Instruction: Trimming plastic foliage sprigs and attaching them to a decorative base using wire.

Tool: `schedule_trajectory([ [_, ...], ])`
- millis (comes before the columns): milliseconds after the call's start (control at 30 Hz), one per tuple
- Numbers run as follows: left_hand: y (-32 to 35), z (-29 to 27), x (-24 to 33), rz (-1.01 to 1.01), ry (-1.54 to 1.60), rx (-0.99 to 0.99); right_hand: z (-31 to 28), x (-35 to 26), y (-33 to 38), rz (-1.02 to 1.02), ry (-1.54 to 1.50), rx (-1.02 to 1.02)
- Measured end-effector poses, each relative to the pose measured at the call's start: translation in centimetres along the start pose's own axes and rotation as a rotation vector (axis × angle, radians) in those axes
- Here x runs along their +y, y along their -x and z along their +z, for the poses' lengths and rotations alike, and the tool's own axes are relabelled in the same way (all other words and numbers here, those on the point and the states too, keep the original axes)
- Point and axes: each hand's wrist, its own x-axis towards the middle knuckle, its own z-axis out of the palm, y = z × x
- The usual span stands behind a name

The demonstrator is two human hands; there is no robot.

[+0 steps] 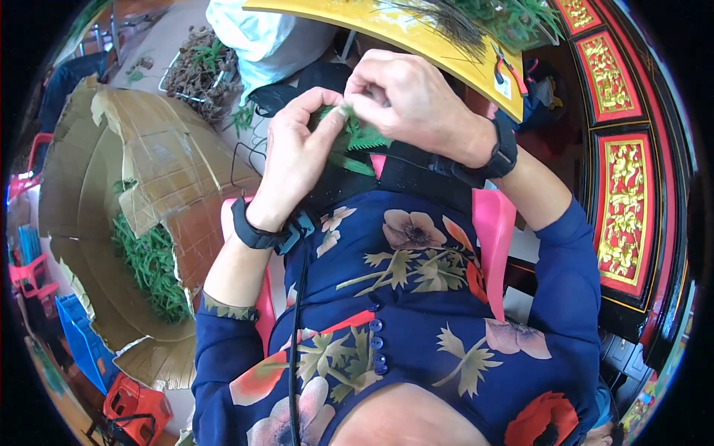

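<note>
A green fern-like sprig (pixel 364 137) with small toothed leaflets hangs in front of my lap. My left hand (pixel 297 145) pinches its upper end between thumb and forefinger. Right up against those fingertips, my right hand (pixel 420 104) is closed in a pinch at the same end of the sprig. What lies between the right fingertips is hidden by the fingers. Both wrists wear dark bands, and a black cable runs from the left one down over my blue flowered top.
Ahead is a yellow table (pixel 416 31) with dark thin wires (pixel 454 30), green sprigs (pixel 513 18) and red-handled pliers (pixel 500 70). At left, a torn cardboard box (pixel 160 141) holds green foliage (pixel 152 260). Behind it stands a white basket (pixel 197 70) of brownish pieces beside a white bag (pixel 256 37).
</note>
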Motion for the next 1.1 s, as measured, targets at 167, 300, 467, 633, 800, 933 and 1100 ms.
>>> schedule_trajectory([
  [167,-0.5,-1.2,0.7,-0.185,0.531,-0.157,-1.5,-0.1,-0.2,-0.131,-0.111,0.089],
  [300,-0.6,-1.7,0.6,-0.212,0.684,-0.319,-1.7,1.0,-0.7,-0.411,0.065,0.109],
  [467,-0.6,-1.8,1.1,-0.304,0.819,-0.337,-2.6,1.7,-1.8,-0.612,0.148,0.047],
  [633,-0.7,-2.2,0.6,-0.329,0.897,-0.418,-3.5,1.0,-2.2,-0.662,0.184,-0.04],
  [800,-0.4,-1.3,0.1,-0.265,0.649,-0.305,-3.4,0.1,-2.0,-0.591,0.258,-0.116],
  [933,-0.2,-0.4,1.1,0.146,-0.14,-0.037,-1.9,0.0,-0.6,-0.236,0.209,-0.153],
  [1100,0.3,0.2,1.0,0.219,-0.224,0.164,-1.0,1.5,-0.7,0.109,-0.018,-0.143],
])
